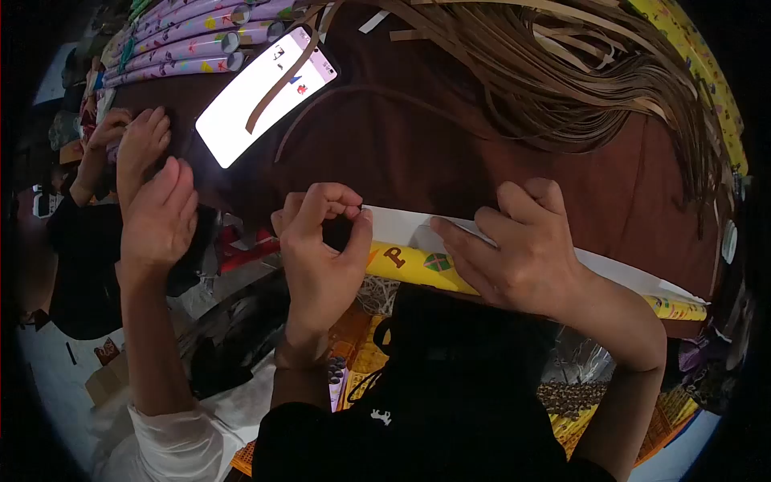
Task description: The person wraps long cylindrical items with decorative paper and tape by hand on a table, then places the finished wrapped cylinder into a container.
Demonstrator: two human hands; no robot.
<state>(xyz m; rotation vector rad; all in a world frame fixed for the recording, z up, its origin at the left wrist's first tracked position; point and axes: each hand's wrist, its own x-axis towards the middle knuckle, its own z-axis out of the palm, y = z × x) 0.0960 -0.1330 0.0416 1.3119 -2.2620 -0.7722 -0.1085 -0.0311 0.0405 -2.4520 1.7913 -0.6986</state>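
A roll of yellow printed paper (409, 263) with letters and coloured shapes lies along the table's near edge, its white underside showing as a long strip. At the roll's left end, my left hand (325, 245) has thumb and forefinger pinched at the paper's edge; a tiny dark spot shows at the fingertips. My right hand (518, 249) is bent over the middle of the roll, forefinger on the white strip and other fingers curled. The roll's part beneath this hand is hidden. To the right, the paper extends past my forearm.
A lit phone (233, 120) lies on the brown cloth (401, 153), a brown strip across it. Bundled brown strips (562, 104) fill the far right. Purple patterned rolls (181, 48) are stacked far left. Other people's hands (161, 217) are at left.
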